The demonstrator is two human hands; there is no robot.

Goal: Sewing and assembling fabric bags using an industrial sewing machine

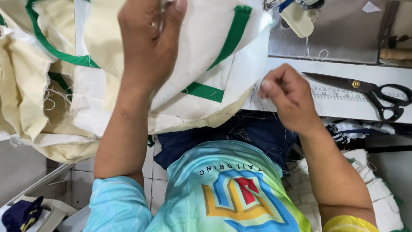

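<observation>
Pinching green-striped cream fabric [206, 64], left hand [148, 43]

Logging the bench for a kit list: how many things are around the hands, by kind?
Hands: 2, left hand gripping the cloth, right hand pinching its edge
Cream cloth with green strips: 1
Scissors, black handles: 1
Sewing machine, partly seen: 1
Total: 5

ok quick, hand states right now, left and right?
Left hand: closed, gripping the cream fabric with green trim.
Right hand: fingers pinched at the fabric's edge, apparently on loose threads; too fine to confirm.
</observation>
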